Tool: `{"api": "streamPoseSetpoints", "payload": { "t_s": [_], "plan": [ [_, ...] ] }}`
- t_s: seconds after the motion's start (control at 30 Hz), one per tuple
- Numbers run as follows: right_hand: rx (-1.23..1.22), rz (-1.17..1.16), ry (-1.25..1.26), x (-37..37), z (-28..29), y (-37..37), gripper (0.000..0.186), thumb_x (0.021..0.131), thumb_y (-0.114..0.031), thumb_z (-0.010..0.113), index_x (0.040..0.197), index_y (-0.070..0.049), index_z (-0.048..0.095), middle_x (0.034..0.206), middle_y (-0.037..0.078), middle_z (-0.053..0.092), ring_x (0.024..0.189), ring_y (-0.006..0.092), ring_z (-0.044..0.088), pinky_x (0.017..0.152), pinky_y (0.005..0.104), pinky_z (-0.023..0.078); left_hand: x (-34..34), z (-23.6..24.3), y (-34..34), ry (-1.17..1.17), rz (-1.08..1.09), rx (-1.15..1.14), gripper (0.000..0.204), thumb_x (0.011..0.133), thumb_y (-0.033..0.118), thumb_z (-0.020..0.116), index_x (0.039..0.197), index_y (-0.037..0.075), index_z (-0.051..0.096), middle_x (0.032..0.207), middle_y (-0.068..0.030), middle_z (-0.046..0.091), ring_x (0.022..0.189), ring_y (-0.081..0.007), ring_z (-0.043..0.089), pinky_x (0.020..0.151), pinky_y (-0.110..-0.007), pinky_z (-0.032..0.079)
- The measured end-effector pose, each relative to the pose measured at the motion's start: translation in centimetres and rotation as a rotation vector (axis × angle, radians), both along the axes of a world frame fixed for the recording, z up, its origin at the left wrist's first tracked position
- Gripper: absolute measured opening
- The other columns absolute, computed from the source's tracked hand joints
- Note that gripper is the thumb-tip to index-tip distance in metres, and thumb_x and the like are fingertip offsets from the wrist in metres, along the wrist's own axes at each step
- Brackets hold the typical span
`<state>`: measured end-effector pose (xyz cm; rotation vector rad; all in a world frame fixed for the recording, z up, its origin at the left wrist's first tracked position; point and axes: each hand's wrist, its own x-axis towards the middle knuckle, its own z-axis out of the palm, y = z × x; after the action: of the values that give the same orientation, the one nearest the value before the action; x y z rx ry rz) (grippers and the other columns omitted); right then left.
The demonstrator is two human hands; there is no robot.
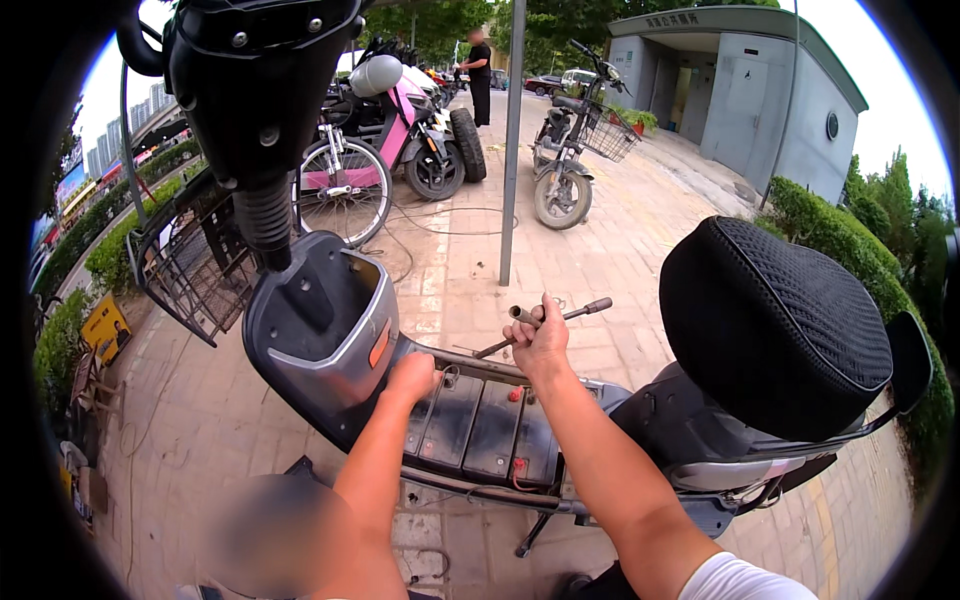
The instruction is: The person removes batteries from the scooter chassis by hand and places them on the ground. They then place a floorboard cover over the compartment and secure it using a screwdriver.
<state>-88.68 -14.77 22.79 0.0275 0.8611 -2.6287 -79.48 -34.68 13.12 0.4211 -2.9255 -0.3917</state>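
My right hand (pixel 541 343) is closed round a multi-armed socket wrench (pixel 585 311), held above the batteries. One socket end points up past my thumb, and other arms stick out to either side. Closed at the left end of the battery row is my left hand (pixel 414 379); its fingertips are hidden, so what it grips does not show. A wire loop lies beside it. Several dark batteries (pixel 490 428) sit side by side in the open footboard of an electric scooter (pixel 330 372). Red terminal caps (pixel 516 394) show on some of them.
The padded black seat (pixel 775 325) rises on the right, the steering column (pixel 262 215) on the left. A grey pole (pixel 512 150) stands just beyond the scooter. Farther off are parked two-wheelers (pixel 565 180), a loose tyre (pixel 467 143) and a standing person (pixel 479 75). A hose (pixel 405 250) crosses the paving.
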Motion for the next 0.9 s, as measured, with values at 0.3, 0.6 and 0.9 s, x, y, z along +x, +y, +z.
{"api": "streamPoseSetpoints", "payload": {
  "t_s": [0.3,0.6,0.9],
  "plan": [
    [-0.001,-0.009,-0.012,0.0,-0.3,-0.5,0.044,0.097,-0.038,0.047,0.061,-0.015,0.034,0.048,-0.001,0.022,0.044,0.0161,0.023,0.053,0.0335,0.034,0.6,-0.9,-0.9,0.142,-0.174,-0.037,0.024,0.085,0.025,0.066,0.082,0.001,0.065,0.093,-0.0188,0.064,0.094,-0.0368,0.058,0.080,-0.045,0.048],
    [0.050,0.010,-0.010,0.4,-0.6,-0.2,0.044,0.096,-0.040,0.047,0.060,-0.017,0.036,0.045,-0.001,0.023,0.043,0.0159,0.024,0.058,0.0354,0.037,0.9,-1.6,1.0,0.026,-0.007,-0.140,0.032,0.090,0.030,0.058,0.101,-0.001,0.062,0.110,-0.0168,0.060,0.111,-0.0342,0.052,0.092,-0.045,0.045],
    [0.023,0.006,0.019,0.6,0.2,-0.2,0.042,0.096,-0.036,0.048,0.062,-0.015,0.034,0.047,-0.001,0.024,0.043,0.0166,0.025,0.052,0.0351,0.034,0.4,-2.8,1.4,0.092,0.068,-0.290,0.031,0.090,0.031,0.056,0.098,0.002,0.061,0.106,-0.0139,0.059,0.106,-0.0307,0.052,0.089,-0.043,0.042]
  ]
}}
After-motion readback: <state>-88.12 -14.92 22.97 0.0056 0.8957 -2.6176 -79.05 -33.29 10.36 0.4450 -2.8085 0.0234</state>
